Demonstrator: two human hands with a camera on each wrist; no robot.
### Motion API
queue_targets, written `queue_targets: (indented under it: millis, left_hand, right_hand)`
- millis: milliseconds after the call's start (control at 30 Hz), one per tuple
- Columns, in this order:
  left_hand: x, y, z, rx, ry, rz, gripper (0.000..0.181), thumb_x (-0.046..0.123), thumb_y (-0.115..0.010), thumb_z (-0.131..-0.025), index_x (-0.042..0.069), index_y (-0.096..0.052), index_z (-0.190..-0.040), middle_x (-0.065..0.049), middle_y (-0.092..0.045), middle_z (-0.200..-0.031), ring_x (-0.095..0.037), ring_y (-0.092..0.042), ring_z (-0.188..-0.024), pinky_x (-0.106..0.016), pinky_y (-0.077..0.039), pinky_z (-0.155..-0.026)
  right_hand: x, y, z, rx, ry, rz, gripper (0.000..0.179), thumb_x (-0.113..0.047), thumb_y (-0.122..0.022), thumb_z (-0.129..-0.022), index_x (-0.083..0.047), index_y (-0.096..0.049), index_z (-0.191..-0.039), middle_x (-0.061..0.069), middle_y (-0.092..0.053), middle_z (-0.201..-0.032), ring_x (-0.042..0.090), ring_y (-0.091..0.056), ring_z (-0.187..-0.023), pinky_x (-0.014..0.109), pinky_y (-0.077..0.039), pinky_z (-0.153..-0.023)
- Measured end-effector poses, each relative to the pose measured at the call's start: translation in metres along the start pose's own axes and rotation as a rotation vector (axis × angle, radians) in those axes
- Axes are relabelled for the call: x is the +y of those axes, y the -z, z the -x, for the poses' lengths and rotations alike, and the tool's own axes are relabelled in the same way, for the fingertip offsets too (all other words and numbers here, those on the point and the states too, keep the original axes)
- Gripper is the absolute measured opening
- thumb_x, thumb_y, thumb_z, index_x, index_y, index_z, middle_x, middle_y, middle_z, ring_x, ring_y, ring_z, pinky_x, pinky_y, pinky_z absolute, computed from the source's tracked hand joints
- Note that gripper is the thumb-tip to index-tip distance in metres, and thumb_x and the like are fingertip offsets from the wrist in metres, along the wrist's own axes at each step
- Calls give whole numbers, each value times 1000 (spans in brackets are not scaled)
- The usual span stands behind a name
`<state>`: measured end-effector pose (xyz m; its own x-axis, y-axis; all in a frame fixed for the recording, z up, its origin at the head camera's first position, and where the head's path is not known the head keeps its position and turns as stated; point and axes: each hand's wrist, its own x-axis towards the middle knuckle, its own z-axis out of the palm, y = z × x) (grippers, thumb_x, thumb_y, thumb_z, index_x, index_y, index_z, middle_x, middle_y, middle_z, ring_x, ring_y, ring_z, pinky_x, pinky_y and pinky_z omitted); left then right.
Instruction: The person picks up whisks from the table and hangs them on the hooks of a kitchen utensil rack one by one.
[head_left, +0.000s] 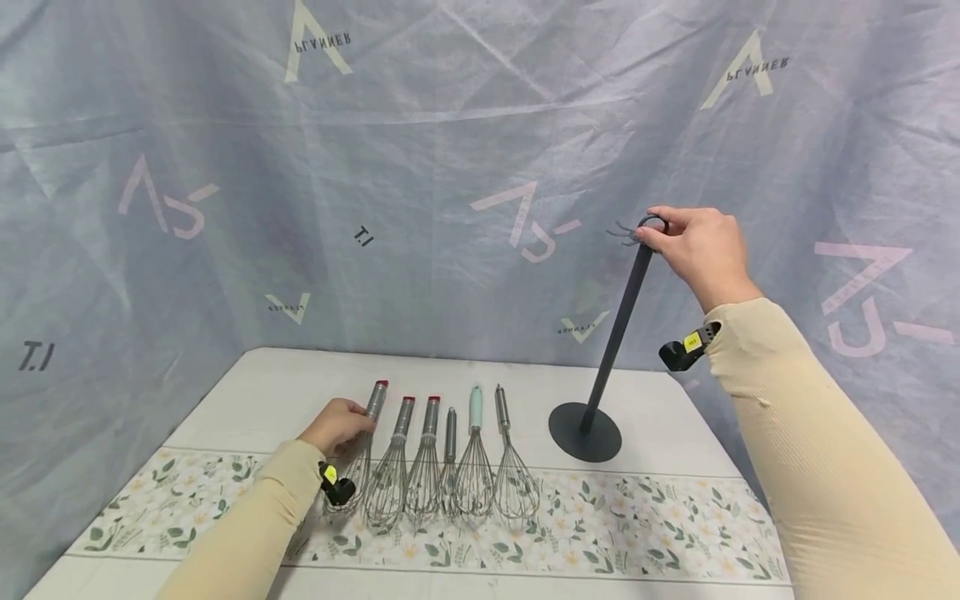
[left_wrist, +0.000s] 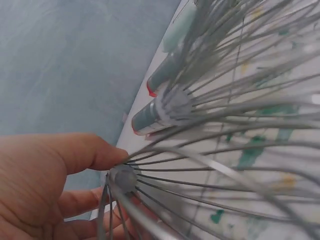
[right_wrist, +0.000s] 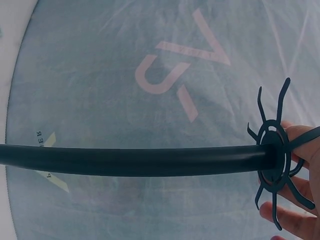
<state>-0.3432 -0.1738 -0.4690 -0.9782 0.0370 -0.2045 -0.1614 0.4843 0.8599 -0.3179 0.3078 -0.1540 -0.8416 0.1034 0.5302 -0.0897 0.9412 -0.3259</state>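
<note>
My left hand (head_left: 337, 425) holds the leftmost whisk (head_left: 377, 400), which has a silver handle with a red end, near the join of handle and wires. In the left wrist view, the thumb and fingers (left_wrist: 95, 152) curl about that join, and the wires fan out to the right. At the upper right, my right hand (head_left: 705, 246) pinches the ring on top of a dark utensil stand (head_left: 618, 333). Curved hooks (right_wrist: 282, 100) radiate from the top of its post. The stand's round base (head_left: 566, 429) is on the table's right part.
Right of the held whisk lie two red-ended whisks (head_left: 405, 417), a small silver whisk (head_left: 451, 437), a mint-handled whisk (head_left: 476, 408) and another silver whisk (head_left: 503, 408). A floral strip (head_left: 637, 533) crosses the white table (head_left: 300, 375). A grey-blue curtain (head_left: 450, 167) hangs behind.
</note>
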Motion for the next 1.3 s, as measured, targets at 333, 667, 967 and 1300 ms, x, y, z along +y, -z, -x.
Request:
queue_targets:
  millis: [333,667,967,1300]
  left_hand:
    - [24,21,-1,45,-54,-24,47,11,-64,-92,-10,-51,-132,-18,-62,-98,-23,-57,-69,-37,-55,-57]
    - [50,22,-1,90,-129,8,45,13,-66,-94,-4,-52,-133,-18,-65,-101,-28,-64,-80,-40,-59,-63]
    - [86,11,6,78,-249,62,51,13,-65,-96,0,-49,-142,-23,-61,-119,-30,-66,-93,-38,-59,-64]
    - [140,-11,16,32,-350,105,51,15,-69,-96,8,-50,-143,-17,-56,-118,-35,-63,-98,-40,-59,-66]
  right_hand:
    - [0,1,1,1,-8,-3,54,-48,-67,-96,-24,-60,-143,18,-72,-117,38,-60,-104,47,-47,-72]
    - [-1,2,-1,12,16,59,52,-47,-66,-96,-21,-62,-142,17,-73,-113,38,-61,-97,45,-46,-67]
    - [-3,2,0,-2,9,131,53,-49,-65,-97,-21,-62,-142,14,-74,-113,41,-60,-102,50,-49,-72]
    - [-10,3,-1,-18,-12,221,54,-52,-59,-98,-23,-60,-143,16,-72,-114,42,-59,-96,47,-50,-62]
